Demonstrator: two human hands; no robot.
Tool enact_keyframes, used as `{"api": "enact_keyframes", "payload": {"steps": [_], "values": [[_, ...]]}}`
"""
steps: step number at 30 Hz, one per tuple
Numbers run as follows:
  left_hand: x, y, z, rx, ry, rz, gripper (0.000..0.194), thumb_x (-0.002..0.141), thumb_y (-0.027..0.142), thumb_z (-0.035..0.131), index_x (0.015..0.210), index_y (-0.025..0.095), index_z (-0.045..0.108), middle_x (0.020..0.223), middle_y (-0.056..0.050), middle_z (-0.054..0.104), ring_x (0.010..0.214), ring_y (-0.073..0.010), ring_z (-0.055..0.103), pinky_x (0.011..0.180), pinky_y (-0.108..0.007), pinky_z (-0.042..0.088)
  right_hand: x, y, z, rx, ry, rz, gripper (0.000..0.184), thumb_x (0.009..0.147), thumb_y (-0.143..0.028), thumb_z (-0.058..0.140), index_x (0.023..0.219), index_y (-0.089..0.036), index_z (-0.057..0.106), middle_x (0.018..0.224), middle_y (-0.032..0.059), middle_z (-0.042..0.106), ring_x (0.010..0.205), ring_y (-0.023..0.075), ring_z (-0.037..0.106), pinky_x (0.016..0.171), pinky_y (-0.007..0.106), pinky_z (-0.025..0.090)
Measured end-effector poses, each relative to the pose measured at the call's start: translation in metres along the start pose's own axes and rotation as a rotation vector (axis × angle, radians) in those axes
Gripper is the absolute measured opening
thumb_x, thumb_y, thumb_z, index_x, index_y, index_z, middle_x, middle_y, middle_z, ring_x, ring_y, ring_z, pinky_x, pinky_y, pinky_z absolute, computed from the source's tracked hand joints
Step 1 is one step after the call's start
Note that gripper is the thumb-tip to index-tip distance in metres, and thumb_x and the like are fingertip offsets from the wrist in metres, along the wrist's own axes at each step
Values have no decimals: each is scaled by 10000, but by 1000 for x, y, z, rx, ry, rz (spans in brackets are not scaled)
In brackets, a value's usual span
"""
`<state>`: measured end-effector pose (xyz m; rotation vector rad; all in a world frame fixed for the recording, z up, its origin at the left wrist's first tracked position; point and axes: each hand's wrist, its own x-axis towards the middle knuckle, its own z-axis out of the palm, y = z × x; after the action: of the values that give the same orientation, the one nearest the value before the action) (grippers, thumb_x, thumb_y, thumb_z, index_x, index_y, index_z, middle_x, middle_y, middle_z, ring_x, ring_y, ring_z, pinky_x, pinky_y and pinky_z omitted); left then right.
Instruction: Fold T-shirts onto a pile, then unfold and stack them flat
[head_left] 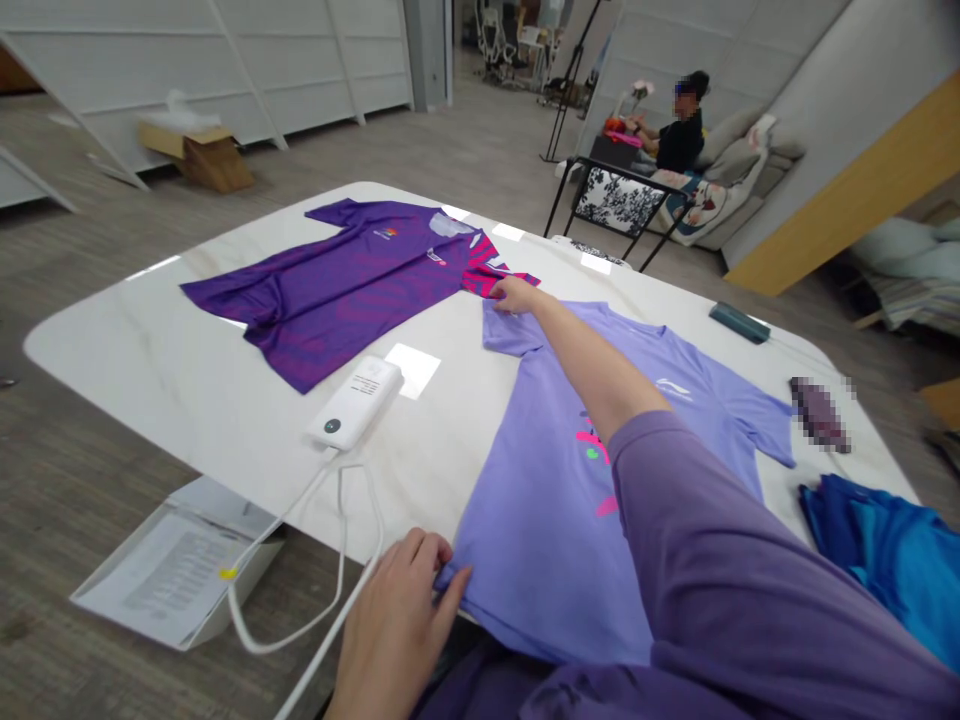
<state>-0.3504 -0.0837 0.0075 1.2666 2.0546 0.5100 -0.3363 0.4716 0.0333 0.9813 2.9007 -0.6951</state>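
A lavender T-shirt (540,470) with a white chest logo and a pink and green print lies spread on the white table. My left hand (401,605) pinches its bottom hem corner at the table's near edge. Stretched across the shirt, my right arm ends in my right hand (514,294), whose fingers are closed on the end of the short sleeve. Just beyond that hand is the pink-striped sleeve of a dark purple T-shirt (345,270), laid out flat at the far left. My right forearm covers part of the lavender shirt's print.
A white power bank (358,402) with a white cable (300,635) rests left of the lavender shirt. Folded blue clothing (885,550) and a dark green case (739,323) are on the white table (97,330). Beyond stand a black-framed chair (619,200) and a seated person (681,135).
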Motion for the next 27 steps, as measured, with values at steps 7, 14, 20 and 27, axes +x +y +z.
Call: {"api": "enact_keyframes", "payload": {"steps": [7,14,20,27], "values": [[2,-4,7,-71,-52,37,117,930,612,640,948,515,703,980,-173,762,1004,-427,786,942,-704,613,-4,0,5,216,67,165,315,1043,-241,773,1323,-133,677,1024,25,814,850,153,712,885,294,601],[-12,6,10,-196,173,314,139,1064,403,646,1051,342,770,954,-72,749,902,-293,794,788,-459,665,-39,20,-30,772,330,164,218,956,-275,764,1037,-242,563,835,-40,634,808,149,679,668,223,581],[-27,43,16,-185,383,695,149,1059,131,666,1113,262,713,967,-20,735,885,-197,733,800,-332,606,-125,55,-78,1021,563,147,415,970,-645,753,1006,-256,614,914,-3,659,846,169,650,800,299,615],[-33,54,44,36,96,976,292,967,26,685,1131,264,725,1024,-27,749,927,-233,715,834,-394,581,-275,154,-66,824,781,345,480,1002,-735,643,1122,-270,626,1000,10,700,941,185,660,878,324,600]]}}
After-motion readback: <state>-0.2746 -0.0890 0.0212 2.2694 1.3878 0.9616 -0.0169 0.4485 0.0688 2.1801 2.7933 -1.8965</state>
